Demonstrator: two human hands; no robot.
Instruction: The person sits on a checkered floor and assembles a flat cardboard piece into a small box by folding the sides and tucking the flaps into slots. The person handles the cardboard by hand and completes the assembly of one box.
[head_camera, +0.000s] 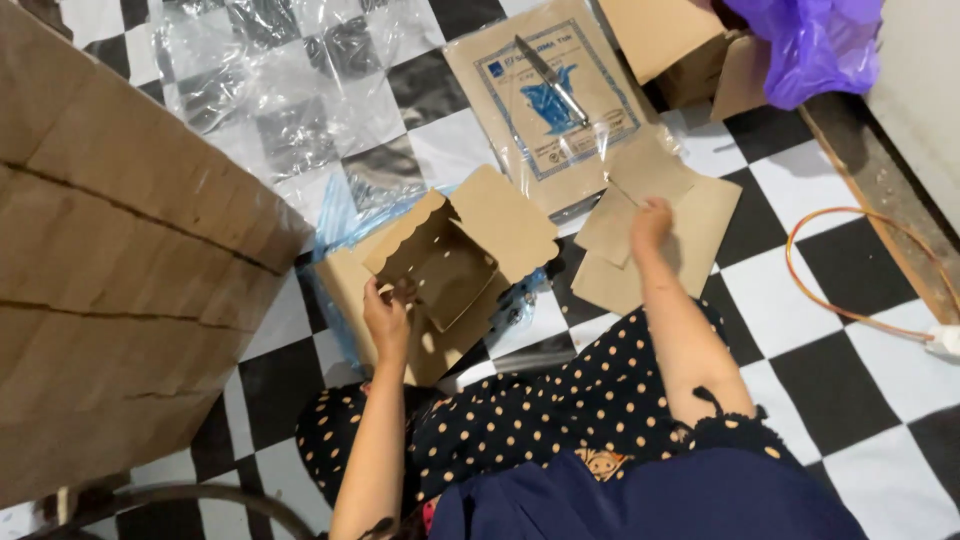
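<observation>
Brown card makes up one half-folded box with a scalloped edge (440, 265), one stack of flat brown card sheets (660, 230), one sealed clear packet of card blanks (550, 100) carrying one metal knife (548, 75), and one large corrugated carton (110, 280). One orange cable (850, 280) loops at the right edge of the black-and-white chequered floor (830, 370), beside a wall; crumpled clear plastic film (280, 90) lies at the far edge. Left hand (388, 318) grasps the near wall of the folded box, fingers curled on the card. Right hand (650, 225) rests flat on the sheet stack, fingers pressing the top sheet.
</observation>
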